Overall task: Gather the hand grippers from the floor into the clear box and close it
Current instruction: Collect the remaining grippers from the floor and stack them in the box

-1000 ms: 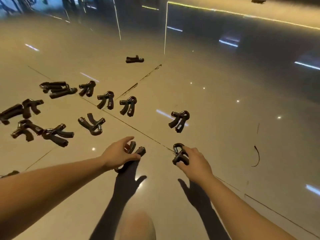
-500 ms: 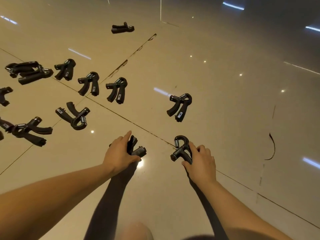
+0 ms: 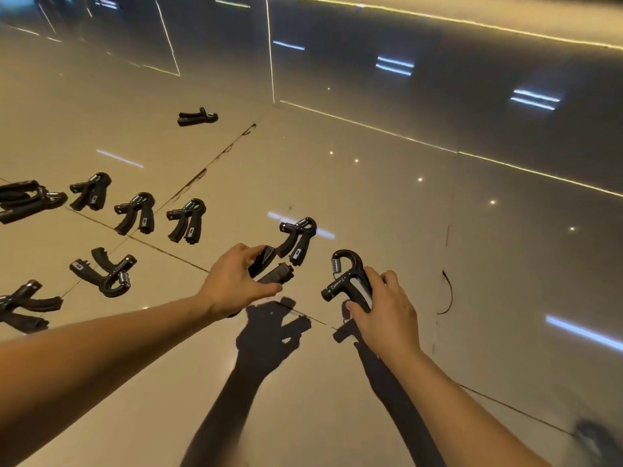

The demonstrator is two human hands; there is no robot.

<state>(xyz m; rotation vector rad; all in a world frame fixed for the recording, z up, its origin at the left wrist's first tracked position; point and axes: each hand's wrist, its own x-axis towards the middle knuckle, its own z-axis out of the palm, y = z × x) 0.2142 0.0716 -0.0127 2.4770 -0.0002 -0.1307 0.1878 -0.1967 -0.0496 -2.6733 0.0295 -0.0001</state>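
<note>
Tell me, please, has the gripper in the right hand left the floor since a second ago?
Yes: the hand gripper in the right hand is lifted; its shadow lies apart on the floor.

An indoor hall or lobby-like space, though its exact kind is unclear: a wide, glossy beige tiled floor (image 3: 371, 203) reflecting ceiling lights, dark polished wall panels (image 3: 438, 79) edged by a glowing light strip (image 3: 505, 163).

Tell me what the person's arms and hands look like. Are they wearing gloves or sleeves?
No gloves and no sleeves show. Both forearms are bare right to the picture's edge. The left hand and right hand are bare too, with no ring, watch or bracelet that I can see. Their dark shadows fall on the shiny floor.
</note>
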